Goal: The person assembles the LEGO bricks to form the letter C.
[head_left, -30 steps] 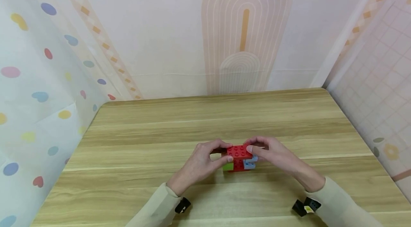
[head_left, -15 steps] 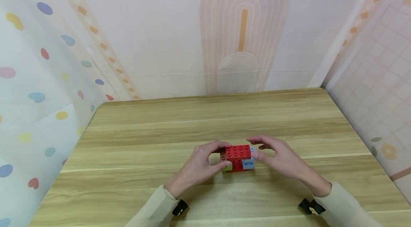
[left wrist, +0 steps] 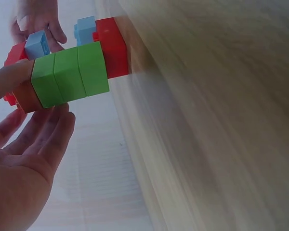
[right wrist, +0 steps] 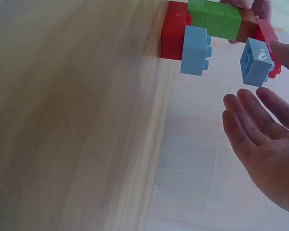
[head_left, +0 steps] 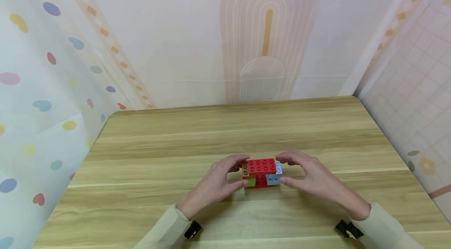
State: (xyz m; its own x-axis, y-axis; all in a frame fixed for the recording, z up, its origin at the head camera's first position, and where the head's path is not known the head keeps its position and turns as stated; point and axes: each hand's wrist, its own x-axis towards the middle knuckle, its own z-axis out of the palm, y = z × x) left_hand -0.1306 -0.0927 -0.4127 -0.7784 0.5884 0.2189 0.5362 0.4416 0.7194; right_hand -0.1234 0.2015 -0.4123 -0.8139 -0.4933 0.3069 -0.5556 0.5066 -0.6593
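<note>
A toy-brick build stands on the table between the hands. In the head view a red brick (head_left: 261, 166) tops it, flanked by a brown brick (head_left: 245, 169) at left and a light blue brick (head_left: 278, 168) at right. Several stacked green bricks (left wrist: 70, 72) form the left column over a red base brick (left wrist: 113, 45); another light blue brick (right wrist: 194, 50) sits on the base's right end. My left hand (head_left: 216, 180) curves loosely around the left column, thumb in front; whether it touches is unclear. Opposite, my right hand (head_left: 317, 178) has relaxed, spread fingers beside the blue end.
The wooden table (head_left: 158, 186) extends around the build. Behind it hangs a patterned curtain (head_left: 176, 37), with further cloth (head_left: 42, 131) along the left and more along the right. Black straps show at both sleeves.
The right hand has let go of the top red brick and drawn back to the right. My left hand has loosened and shifted slightly left, uncovering the brown brick. The build stays in place.
</note>
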